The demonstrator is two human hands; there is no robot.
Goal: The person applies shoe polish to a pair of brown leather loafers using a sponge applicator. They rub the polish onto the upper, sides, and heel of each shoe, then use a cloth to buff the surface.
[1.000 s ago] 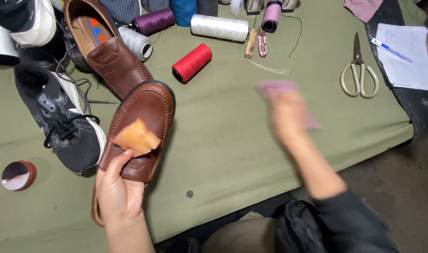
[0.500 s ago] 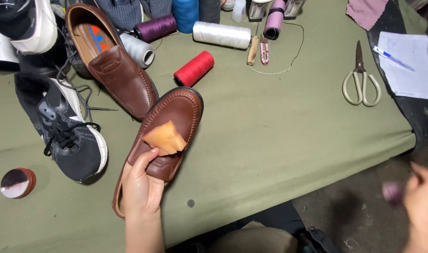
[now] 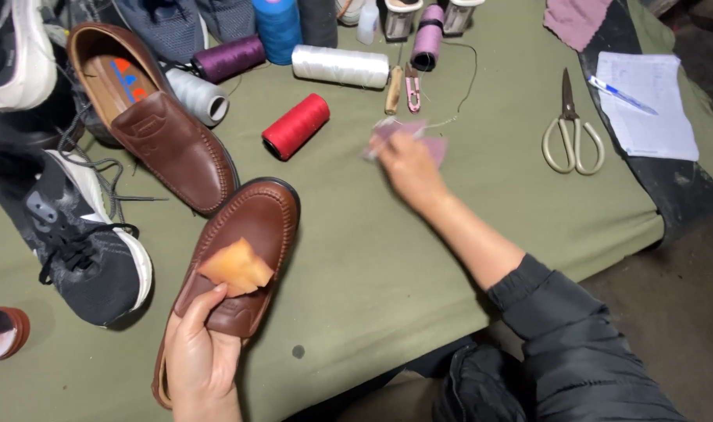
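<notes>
Green-covered table (image 3: 356, 281) bears all. Brown loafer (image 3: 247, 258) near front edge, left hand (image 3: 200, 355) clamped round its heel end, thumb pinning orange cloth scrap (image 3: 235, 268). Right hand (image 3: 407, 168) mid-table, fingers closed on pink cloth piece (image 3: 430, 144), blurred, near red thread spool (image 3: 295, 126)

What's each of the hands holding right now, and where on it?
Left hand grips the brown loafer around its rear half, thumb by an orange cloth on its top. Right hand pinches a blurred pink cloth; exact hold unclear.
</notes>
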